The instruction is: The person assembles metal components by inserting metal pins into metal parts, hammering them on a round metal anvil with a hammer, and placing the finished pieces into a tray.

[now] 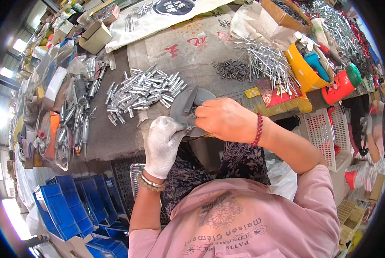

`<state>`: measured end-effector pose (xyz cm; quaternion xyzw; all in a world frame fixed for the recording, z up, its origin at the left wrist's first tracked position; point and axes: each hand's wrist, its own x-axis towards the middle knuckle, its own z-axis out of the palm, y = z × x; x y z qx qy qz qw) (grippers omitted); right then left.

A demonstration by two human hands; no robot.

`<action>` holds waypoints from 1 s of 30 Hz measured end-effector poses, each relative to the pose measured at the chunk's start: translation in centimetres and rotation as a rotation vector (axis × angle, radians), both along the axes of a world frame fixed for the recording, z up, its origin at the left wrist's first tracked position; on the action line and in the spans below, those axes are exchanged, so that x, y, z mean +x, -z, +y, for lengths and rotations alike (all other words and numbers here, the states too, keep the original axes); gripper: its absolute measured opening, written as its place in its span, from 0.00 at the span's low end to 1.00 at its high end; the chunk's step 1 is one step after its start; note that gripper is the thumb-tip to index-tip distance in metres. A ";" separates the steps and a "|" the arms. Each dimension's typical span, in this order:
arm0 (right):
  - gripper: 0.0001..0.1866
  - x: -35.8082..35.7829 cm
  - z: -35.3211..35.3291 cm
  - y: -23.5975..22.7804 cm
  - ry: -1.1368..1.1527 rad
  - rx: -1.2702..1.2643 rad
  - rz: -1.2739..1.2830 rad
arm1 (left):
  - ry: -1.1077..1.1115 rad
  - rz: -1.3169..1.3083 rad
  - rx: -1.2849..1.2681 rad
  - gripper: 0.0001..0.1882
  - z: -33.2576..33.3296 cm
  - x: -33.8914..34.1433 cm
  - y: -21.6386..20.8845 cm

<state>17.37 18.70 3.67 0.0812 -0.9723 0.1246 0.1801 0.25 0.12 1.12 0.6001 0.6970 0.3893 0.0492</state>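
My left hand (163,142), in a white knitted glove, pinches a small silvery metal part (190,128) between thumb and fingers. My bare right hand (227,119) closes its fingers right beside it; what they grip is hidden. Both hands are over a round grey metal plate (179,106) at the table's near edge. A dark metal block (192,98) rises from the plate, next to my right fingertips. Left of the plate lies a heap of short shiny metal tubes (145,91). Beyond my right hand are a pile of small dark pins (233,70) and a heap of long thin silvery rods (265,64).
A yellow container (296,66) and a red bottle with a green end (340,84) are at the right. Tools and metal fittings (78,101) crowd the table's left. Blue plastic bins (65,206) stand below left, a white basket (323,137) below right.
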 end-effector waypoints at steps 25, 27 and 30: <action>0.10 -1.7 9.1 1.5 0.557 0.180 -0.078 | -0.056 0.108 0.011 0.05 -0.3 0.5 0.2; 0.08 -1.6 8.9 1.5 0.504 0.201 -0.058 | -0.064 0.111 0.009 0.05 -0.2 0.5 0.6; 0.09 -1.4 8.2 1.8 0.571 0.107 -0.013 | -0.076 0.112 0.013 0.06 -0.2 0.5 0.8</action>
